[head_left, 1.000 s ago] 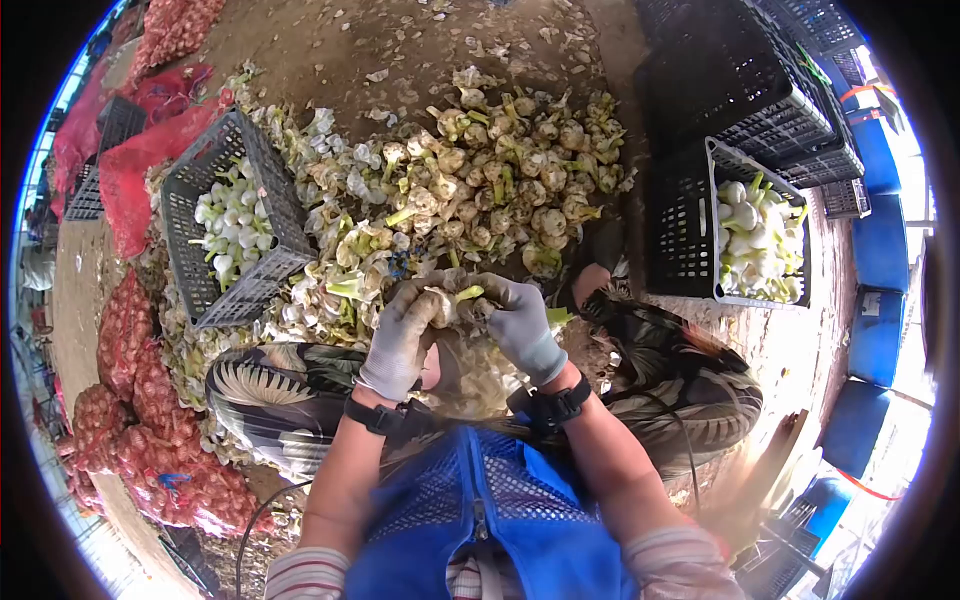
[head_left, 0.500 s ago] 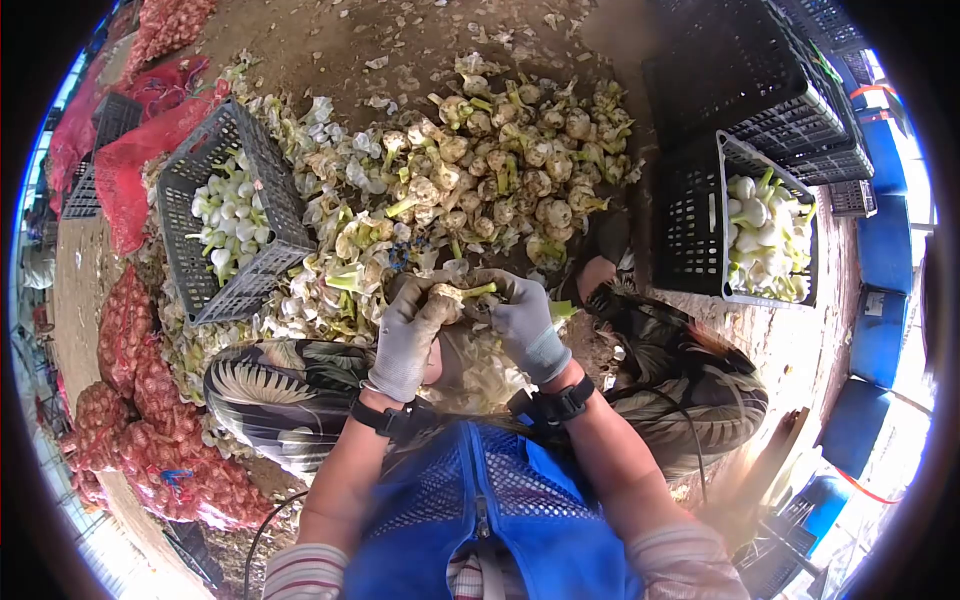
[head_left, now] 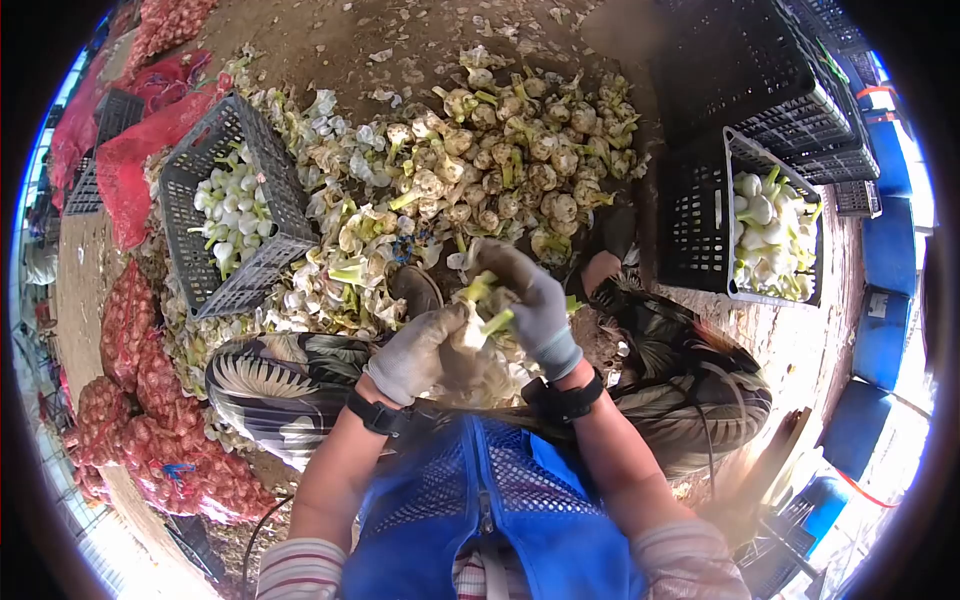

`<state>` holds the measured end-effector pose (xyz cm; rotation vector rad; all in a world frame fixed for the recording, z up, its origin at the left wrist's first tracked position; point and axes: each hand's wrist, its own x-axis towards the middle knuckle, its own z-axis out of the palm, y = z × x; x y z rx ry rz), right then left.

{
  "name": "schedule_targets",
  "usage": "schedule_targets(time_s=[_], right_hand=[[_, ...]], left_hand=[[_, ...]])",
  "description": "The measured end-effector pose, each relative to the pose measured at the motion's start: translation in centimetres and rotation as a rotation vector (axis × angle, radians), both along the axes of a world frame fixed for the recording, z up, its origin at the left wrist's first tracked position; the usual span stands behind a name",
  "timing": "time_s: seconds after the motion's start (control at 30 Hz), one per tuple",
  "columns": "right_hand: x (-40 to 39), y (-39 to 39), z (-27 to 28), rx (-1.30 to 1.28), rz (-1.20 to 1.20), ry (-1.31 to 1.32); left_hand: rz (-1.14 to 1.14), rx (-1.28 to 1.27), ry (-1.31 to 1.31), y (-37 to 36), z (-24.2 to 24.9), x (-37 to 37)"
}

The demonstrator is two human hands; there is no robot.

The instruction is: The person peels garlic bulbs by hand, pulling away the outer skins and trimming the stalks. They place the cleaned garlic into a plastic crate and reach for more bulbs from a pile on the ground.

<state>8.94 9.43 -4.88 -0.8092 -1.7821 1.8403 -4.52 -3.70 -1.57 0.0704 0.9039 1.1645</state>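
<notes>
My left hand [head_left: 415, 352], in a pale grey work glove, is closed around a garlic bulb [head_left: 466, 336] in front of my lap. The bulb's short green stem [head_left: 497, 321] points right, towards my other palm. My right hand [head_left: 535, 305], gloved too and dirty at the fingertips, curls over the bulb from above. A yellow-green strip of garlic skin [head_left: 480, 287] shows at its fingers, partly hidden and blurred. Beyond my hands lies a heap of unpeeled garlic bulbs [head_left: 520, 150] with soil-stained skins and cut stems.
A black crate [head_left: 250, 275] of white garlic stands left, another crate [head_left: 690, 225] of white garlic right. Stacked dark crates [head_left: 745, 75] rise behind it. Red net sacks [head_left: 190, 460] lie at left. Loose skins [head_left: 340, 270] cover the ground around my shoe [head_left: 416, 290].
My hands have moved apart and the right has risen over the bulb. The bulb has turned and sits lower, with a loosened strip of skin above it.
</notes>
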Motion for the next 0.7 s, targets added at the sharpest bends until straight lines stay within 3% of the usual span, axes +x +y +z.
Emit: schedule_targets(time_s=[0.03, 0.07, 0.1, 0.13, 0.17, 0.2, 0.23, 0.3, 0.33, 0.37, 0.43, 0.47, 0.5, 0.57, 0.6, 0.63, 0.7], right_hand=[[-0.1, 0.3, -0.3, -0.215, -0.136, 0.009], [0.7, 1.1, -0.4, 0.053, -0.067, -0.14], [0.8, 0.9, -0.7, 0.055, -0.065, -0.14], [1.2, 0.5, -1.1, 0.013, 0.023, -0.012], [1.5, 0.1, -1.0, -0.029, 0.109, 0.115], [1.1, -0.6, -1.0, -0.095, 0.093, 0.158], [1.0, -0.7, -1.0, -0.095, 0.093, 0.159], [0.8, -1.0, -1.0, -0.415, 0.017, 0.137], [0.9, -1.0, -1.2, -0.416, 0.017, 0.14], [1.0, -0.9, -1.8, -0.497, -0.043, 0.178], [1.4, -0.5, -2.6, -0.658, -0.17, 0.251], [0.7, 0.0, 0.3, -0.845, -0.277, 0.248], [2.1, 0.8, -3.0, -0.772, -0.248, 0.205], [2.3, 1.1, -1.8, -0.826, -0.261, 0.351], [2.3, 0.9, -1.2, -0.827, -0.258, 0.351], [2.1, 0.6, -0.4, -0.719, -0.263, 0.318], [1.5, 0.3, -0.3, -0.611, -0.267, 0.289]], left_hand=[[0.069, -0.03, -0.025, -0.1, -0.5, -0.1], [0.138, -0.059, -0.049, -0.2, -1.0, -0.2], [0.14, -0.057, -0.05, -0.2, -1.9, -0.2], [0.226, -0.067, -0.032, -0.1, -2.9, 0.0], [0.31, -0.077, -0.014, 1.5, -0.8, 0.2], [0.398, -0.131, -0.103, 2.5, 1.9, 0.8], [0.397, -0.131, -0.102, 2.0, 0.7, 0.8], [0.445, 0.047, 0.22, 0.5, -2.8, 0.6], [0.433, 0.05, 0.386, 1.0, -0.8, 0.7], [0.433, 0.051, 0.387, 0.8, -0.6, 0.6], [0.403, 0.055, 0.972, 0.1, -0.2, 0.3], [0.413, 0.032, 1.034, -0.2, 1.2, 0.3], [0.484, 0.043, 1.064, -0.8, 1.1, 0.0], [0.563, -0.019, 1.002, -1.1, 2.0, -0.8], [0.531, 0.098, 0.865, -1.6, 2.4, -1.6], [0.414, -0.081, 1.008, -2.6, 1.3, -2.2], [0.379, -0.236, 0.773, -2.6, 0.3, -2.8]])
